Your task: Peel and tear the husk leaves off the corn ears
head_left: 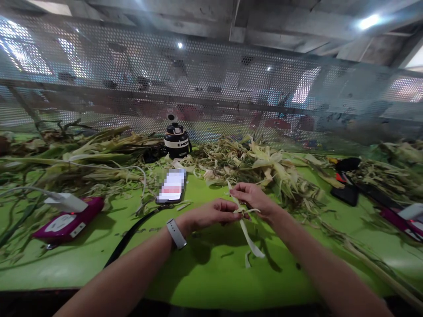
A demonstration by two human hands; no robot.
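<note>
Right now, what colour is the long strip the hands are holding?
The strip is pale, creamy white, clearest in the head view.

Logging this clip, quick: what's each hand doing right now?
Left hand: closed, pinching a pale husk strip.
Right hand: closed, pinching the same strip.

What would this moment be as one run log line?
left hand: pinching pale husk strip | right hand: pinching same strip, upper part | beyond left hand: smartphone, screen lit | surface: green table

The green tabletop (205, 286) in front of me is strewn with pale husk leaves (274, 165); a lit phone (172, 187), a dark bottle (177, 145) and a purple box (74, 223) sit among them.
</note>
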